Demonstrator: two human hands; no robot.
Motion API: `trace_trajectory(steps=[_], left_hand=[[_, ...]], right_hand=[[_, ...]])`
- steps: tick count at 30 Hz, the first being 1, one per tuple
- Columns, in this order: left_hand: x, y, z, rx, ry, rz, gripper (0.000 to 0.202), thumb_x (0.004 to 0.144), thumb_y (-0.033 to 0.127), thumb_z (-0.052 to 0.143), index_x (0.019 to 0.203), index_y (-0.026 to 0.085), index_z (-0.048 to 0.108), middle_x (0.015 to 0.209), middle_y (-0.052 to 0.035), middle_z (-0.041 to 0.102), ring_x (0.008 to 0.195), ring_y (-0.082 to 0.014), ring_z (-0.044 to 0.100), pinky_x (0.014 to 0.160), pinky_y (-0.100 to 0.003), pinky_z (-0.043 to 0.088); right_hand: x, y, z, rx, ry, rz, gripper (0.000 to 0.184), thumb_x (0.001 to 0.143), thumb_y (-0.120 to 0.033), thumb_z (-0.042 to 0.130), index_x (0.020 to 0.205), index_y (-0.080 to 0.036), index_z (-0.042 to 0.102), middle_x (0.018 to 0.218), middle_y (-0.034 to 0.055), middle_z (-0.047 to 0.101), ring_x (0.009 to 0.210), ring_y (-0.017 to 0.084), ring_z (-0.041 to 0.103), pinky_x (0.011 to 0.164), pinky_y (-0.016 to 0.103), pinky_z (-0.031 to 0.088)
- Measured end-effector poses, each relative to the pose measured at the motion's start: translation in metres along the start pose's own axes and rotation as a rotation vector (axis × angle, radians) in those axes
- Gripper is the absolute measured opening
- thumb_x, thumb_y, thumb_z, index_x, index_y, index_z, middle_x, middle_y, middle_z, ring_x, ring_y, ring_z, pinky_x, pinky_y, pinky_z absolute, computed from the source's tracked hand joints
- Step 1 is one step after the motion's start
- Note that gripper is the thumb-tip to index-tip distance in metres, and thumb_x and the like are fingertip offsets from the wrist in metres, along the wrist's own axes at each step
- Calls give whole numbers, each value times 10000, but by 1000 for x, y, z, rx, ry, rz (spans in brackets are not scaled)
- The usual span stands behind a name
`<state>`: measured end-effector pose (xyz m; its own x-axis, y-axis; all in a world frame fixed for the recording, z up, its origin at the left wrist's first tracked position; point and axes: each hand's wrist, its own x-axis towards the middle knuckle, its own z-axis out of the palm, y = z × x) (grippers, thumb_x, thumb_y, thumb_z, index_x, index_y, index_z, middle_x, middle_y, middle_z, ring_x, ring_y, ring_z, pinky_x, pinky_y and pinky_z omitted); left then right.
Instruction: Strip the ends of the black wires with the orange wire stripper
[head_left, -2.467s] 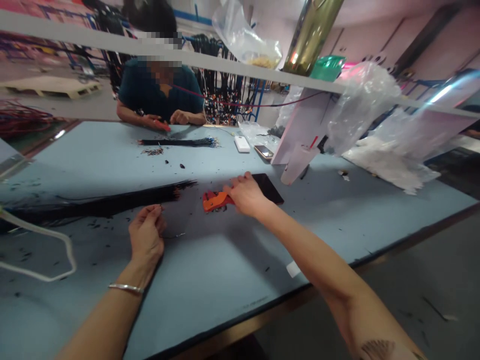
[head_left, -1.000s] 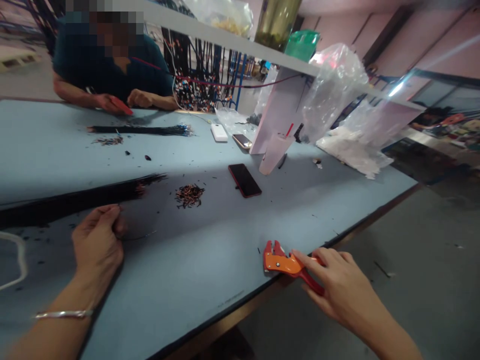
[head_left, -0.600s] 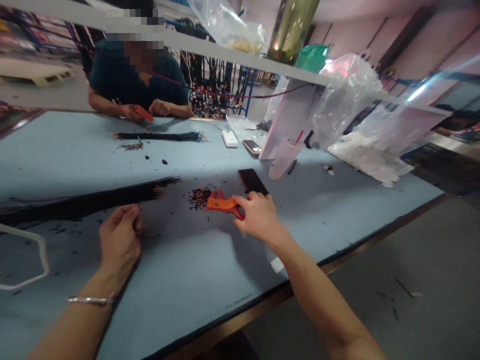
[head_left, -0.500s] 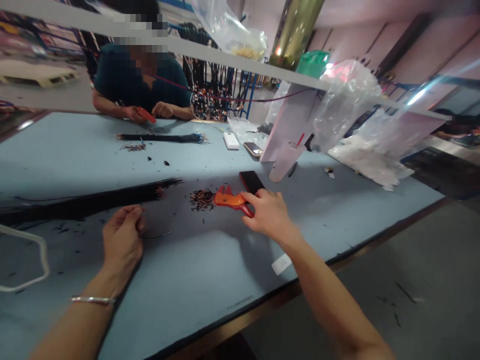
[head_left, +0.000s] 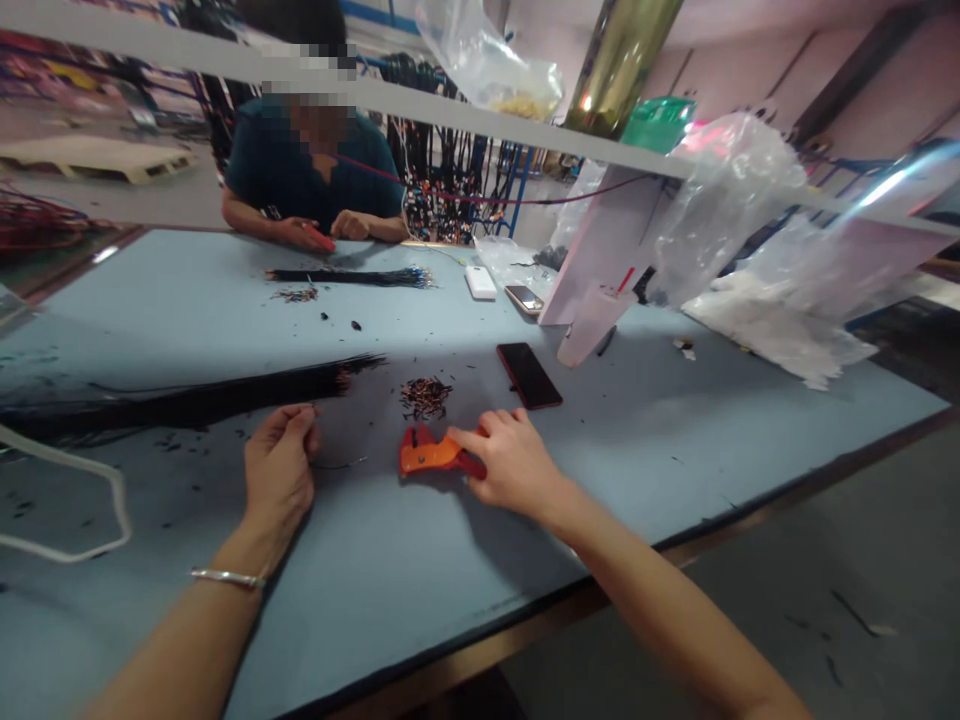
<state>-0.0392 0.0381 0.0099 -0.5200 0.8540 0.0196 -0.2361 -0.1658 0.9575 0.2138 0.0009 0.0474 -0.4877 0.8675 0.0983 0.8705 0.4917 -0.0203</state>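
Note:
My left hand (head_left: 283, 462) pinches a thin black wire (head_left: 341, 465), whose free end points right, just above the table. My right hand (head_left: 517, 458) is wrapped round the handles of an orange and red wire stripper (head_left: 431, 455). The tool's jaws face left, toward the wire end, with a gap between them. Beyond the jaws lies a small pile of black and copper-coloured scraps (head_left: 426, 397). A long bundle of black wires (head_left: 225, 395) stretches across the table behind my left hand, its copper-tinted ends to the right.
A dark phone (head_left: 529, 376) lies past my right hand, near a leaning cup with a red straw (head_left: 596, 322). Across the table, a person (head_left: 311, 165) holds a red tool beside another wire bundle (head_left: 352, 277). A white loop (head_left: 112, 500) lies at left; a shelf (head_left: 465, 112) spans above.
My right hand has brought the wire stripper nearer to me, from beside the scrap pile to in front of it, uncovering the phone. The view has shifted slightly left.

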Motion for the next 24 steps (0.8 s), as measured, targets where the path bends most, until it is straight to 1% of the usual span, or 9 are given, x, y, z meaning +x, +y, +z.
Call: trace_trajectory(steps=[2,4,7,9,13,15,19,22,24], left_hand=[[0,-1,-1,1,-7,1,51,638,138,661,666,136,619,599,37,526,443,-43,348,397,-202,212],[0,-2,-2,2,-10,4,47,636,150,663,659,142,623,585,40,516,441,-46,346,394,-198,216],[0,-4,-2,15,-19,8,47,633,174,668,647,155,628,544,48,483,435,-53,344,388,-193,218],[0,-5,-1,30,-27,10,54,624,187,674,643,162,630,533,50,476,434,-56,345,386,-190,224],[0,-4,0,43,-17,15,68,615,209,672,628,168,620,534,52,475,430,-57,335,379,-183,233],[0,-4,0,37,-22,13,65,616,207,670,633,166,622,547,48,483,431,-58,338,374,-182,233],[0,-5,0,32,-34,19,54,623,193,671,627,168,623,523,48,470,428,-58,342,377,-180,235],[-1,-5,0,52,-28,12,47,628,193,669,635,168,629,537,43,491,431,-60,350,374,-183,235],[-1,-5,0,59,-29,6,48,631,199,668,646,169,633,553,40,506,435,-60,350,373,-185,235]], right_hand=[[6,5,-3,-41,34,15,535,724,-321,673,1250,-266,588,933,107,586,866,258,487,762,366,252],[0,7,-8,3,47,-34,541,717,-301,674,1250,-285,585,940,90,580,852,238,480,763,359,252],[-16,2,-7,138,-18,-159,499,727,-300,674,1220,-315,601,919,57,570,810,200,483,754,333,260],[-16,0,0,169,-39,-178,496,724,-289,678,1212,-328,602,911,47,572,809,196,490,763,328,266],[4,12,12,76,36,-43,488,739,-293,673,1223,-289,612,910,77,591,858,234,504,775,353,271],[8,21,10,68,55,-44,525,696,-321,708,1212,-285,623,923,80,594,871,243,513,782,359,280],[-18,27,-3,96,41,-20,536,688,-312,715,1214,-294,614,913,58,593,838,219,536,758,335,301],[-44,16,-8,2,-2,85,576,674,-396,755,1216,-263,611,914,86,607,838,256,543,742,358,305],[-49,4,-4,-42,-52,135,621,697,-452,741,1258,-242,578,929,111,615,828,275,546,732,371,313]])
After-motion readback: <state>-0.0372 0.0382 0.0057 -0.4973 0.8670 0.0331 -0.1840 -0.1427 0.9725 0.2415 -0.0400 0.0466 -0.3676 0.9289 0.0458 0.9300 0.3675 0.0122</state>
